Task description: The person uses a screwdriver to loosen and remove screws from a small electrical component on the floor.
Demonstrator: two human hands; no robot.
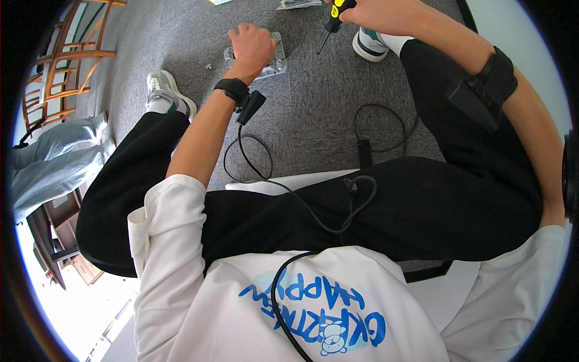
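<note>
My left hand (252, 45) is over a light grey, flat part with holes (276, 63) on the carpet, its fingers curled down onto it; what they grip is hidden beneath them. My right hand (354, 12), at the top, holds a black-and-yellow screwdriver (333, 17) by its handle, with the thin shaft angled down toward the carpet, to the right of the grey part and apart from it. A few small pale pieces (208, 66) lie just left of the part.
Grey carpet (301, 127) carries looped black cables (268, 158), a clear packet (298, 3) and a paper (222, 2). My shoes (163, 90) flank the work. Wooden chairs (71, 57) and another person's jeans-clad legs (57, 157) are at left. A pale wall (512, 30) is at right.
</note>
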